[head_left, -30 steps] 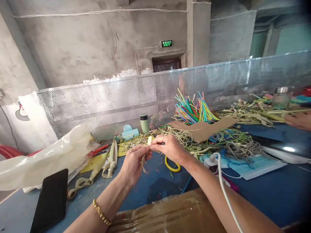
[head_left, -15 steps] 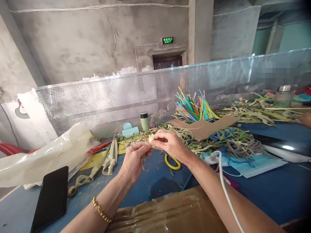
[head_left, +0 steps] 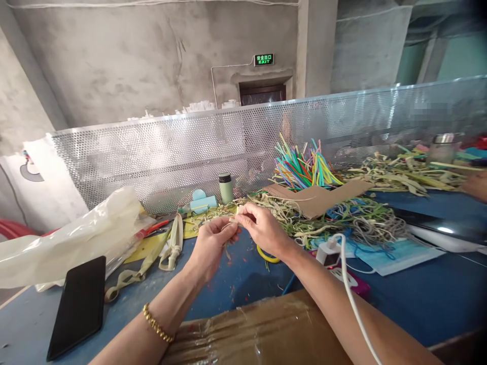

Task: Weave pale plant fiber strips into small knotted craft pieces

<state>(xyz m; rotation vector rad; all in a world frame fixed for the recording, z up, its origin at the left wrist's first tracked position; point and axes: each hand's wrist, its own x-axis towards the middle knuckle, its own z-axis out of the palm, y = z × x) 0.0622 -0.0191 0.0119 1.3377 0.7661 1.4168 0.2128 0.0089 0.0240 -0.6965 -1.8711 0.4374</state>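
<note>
Both my hands meet over the middle of the blue table, fingers closed. My right hand (head_left: 265, 229) pinches a small pale piece of dried plant strip (head_left: 239, 209) between thumb and fingertips. My left hand (head_left: 213, 242), just lower and to the left, has its thumb pressed on its curled fingers around the thin lower part of the strip. Dry ends hang below the left fingers. Whether it is one strip or several is too small to tell. Under the right wrist lies a yellow ring-shaped cord (head_left: 266, 255), partly covered.
Dried strips (head_left: 285, 213) and coloured pipe cleaners (head_left: 304, 165) lie behind my hands, near a green bottle (head_left: 225, 188). A black phone (head_left: 78, 306) and plastic sheet (head_left: 72, 238) are at left. A white cable (head_left: 348, 289) crosses my right forearm. Another person's hand (head_left: 475, 186) is at far right.
My right fingertips have shifted slightly up, away from my left thumb. More of the white plug beside my right forearm shows. The other person's hand has come further into view.
</note>
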